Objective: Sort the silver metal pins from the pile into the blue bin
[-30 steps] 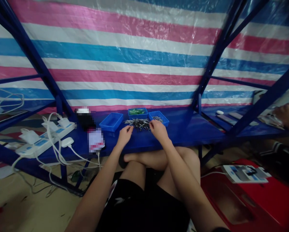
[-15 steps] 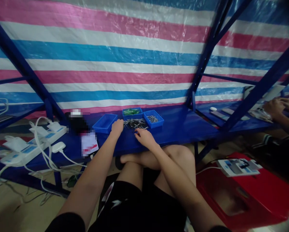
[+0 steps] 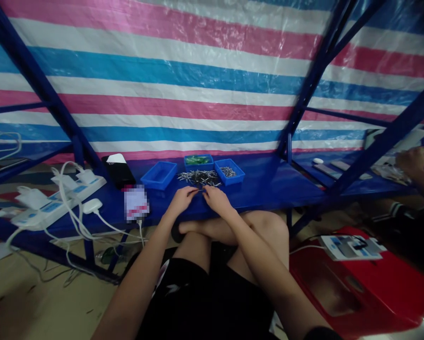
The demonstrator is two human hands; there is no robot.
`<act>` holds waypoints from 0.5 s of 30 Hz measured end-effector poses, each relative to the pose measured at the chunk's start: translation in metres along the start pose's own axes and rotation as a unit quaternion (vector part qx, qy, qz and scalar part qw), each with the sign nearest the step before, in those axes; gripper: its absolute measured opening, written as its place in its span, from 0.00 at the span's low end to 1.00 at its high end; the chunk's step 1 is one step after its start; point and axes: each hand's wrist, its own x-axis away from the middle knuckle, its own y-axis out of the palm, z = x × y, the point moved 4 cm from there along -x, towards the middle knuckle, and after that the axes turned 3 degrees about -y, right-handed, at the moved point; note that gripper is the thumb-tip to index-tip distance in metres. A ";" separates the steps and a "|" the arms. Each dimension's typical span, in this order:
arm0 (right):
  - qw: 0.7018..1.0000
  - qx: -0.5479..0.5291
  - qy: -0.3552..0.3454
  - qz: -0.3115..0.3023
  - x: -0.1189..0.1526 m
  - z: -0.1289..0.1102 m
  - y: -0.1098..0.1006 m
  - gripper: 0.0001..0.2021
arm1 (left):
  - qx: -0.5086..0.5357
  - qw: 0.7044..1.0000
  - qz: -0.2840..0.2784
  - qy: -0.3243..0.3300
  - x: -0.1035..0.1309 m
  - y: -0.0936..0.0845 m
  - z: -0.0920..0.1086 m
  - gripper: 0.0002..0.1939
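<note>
My left hand and my right hand meet fingertip to fingertip at the front of the blue table. Between them both pinch a small thin metal piece. Just behind lies a loose pile of silver and dark metal pieces. An empty blue tray stands behind my left hand. Another blue tray, at the right of the pile, holds small metal pieces. At the back, a third blue tray contains something green.
White power strips with plugs and cables lie at the left, near a black object. A red stool-like box stands at lower right. Another person's hands are at far right.
My left hand has left the empty tray's edge and come over to my right hand. A thin piece now shows between their fingertips. The view has shifted slightly.
</note>
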 end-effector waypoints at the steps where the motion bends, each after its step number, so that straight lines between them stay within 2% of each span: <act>1: 1.000 0.009 -0.003 -0.003 0.000 0.000 0.001 0.11 | 0.006 1.000 0.000 0.003 0.001 -0.001 0.001 0.13; 6: 0.999 0.030 -0.006 -0.015 -0.001 0.001 0.002 0.14 | 0.023 1.000 -0.002 -0.015 0.002 -0.005 0.003 0.13; 15: 0.997 0.005 -0.078 -0.018 -0.001 -0.007 0.005 0.13 | 0.164 0.984 0.022 -0.058 0.000 -0.011 0.004 0.13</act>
